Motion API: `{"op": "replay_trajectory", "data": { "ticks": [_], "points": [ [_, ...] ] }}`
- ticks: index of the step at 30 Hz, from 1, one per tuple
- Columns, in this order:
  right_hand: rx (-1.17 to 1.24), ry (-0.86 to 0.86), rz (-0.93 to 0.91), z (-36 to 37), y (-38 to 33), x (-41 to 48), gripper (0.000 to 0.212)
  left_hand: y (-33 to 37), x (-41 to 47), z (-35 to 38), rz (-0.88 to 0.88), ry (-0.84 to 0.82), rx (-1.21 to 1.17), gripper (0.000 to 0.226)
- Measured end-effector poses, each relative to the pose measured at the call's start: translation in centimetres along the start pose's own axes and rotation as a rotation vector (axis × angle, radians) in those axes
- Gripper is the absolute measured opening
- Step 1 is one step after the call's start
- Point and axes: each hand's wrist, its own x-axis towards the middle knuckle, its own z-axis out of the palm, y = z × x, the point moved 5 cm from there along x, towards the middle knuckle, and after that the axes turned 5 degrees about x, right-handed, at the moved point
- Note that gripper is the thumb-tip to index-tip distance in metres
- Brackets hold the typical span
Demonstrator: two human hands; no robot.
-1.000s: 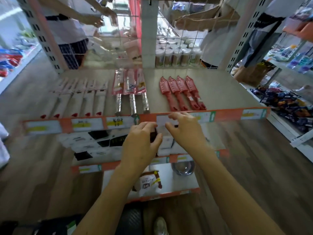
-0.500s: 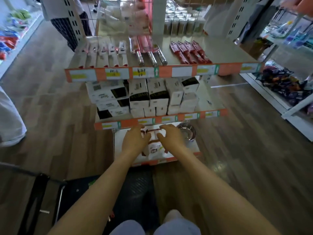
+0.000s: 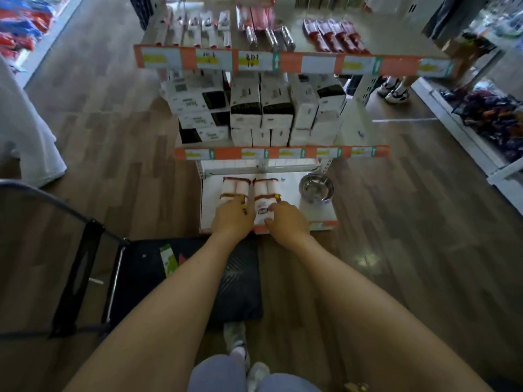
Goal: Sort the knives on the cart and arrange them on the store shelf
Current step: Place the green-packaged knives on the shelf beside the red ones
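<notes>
2 hands of mine are at the white bottom shelf. My left hand lies over the near end of the left white pack with brown bands, and my right hand is against the right white pack with brown bands. Both sets of fingers are bent onto the wrapping, but I cannot tell whether they grip (my own knuckles hide it). A round steel bowl sits just right of the packs. The knives lie well above on the orange-edged top shelf: a row of white-sheathed knives, 3 pink-packed knives with silver handles and 4 red knives. The black flat cart lies under my left forearm, with a green and white packet on it
</notes>
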Motion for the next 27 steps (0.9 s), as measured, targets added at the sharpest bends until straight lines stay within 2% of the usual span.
{"op": "replay_trajectory", "data": {
  "ticks": [5, 11, 17, 22, 27],
  "points": [
    [-0.040, 0.021, -0.074, 3.0, 0.8, -3.3, 0.034, -4.1, -3.1, 2.6, -0.024, -0.024, 0.112, 0.044],
    [-0.084, -0.061, -0.103, 6.6, 1.6, -6.1, 0.033, -9.3, -5.9, 4.5, -0.045, -0.106, 0.326, 0.060],
    [-0.152, -0.194, -0.120, 12.0, 0.4, -6.6, 0.037, -14.0, -6.4, 5.1, -0.064, -0.128, 0.444, 0.061],
    [-0.172, -0.219, -0.141, 19.1, 0.0, -5.8, 0.042, -20.7, -4.8, 7.2, -0.065, -0.098, 0.495, 0.062],
    [-0.179, -0.242, -0.147, 30.1, 1.0, -2.4, 0.043, -30.2, -1.6, 12.6, -0.109, -0.060, 0.495, 0.065]
  ]
}}
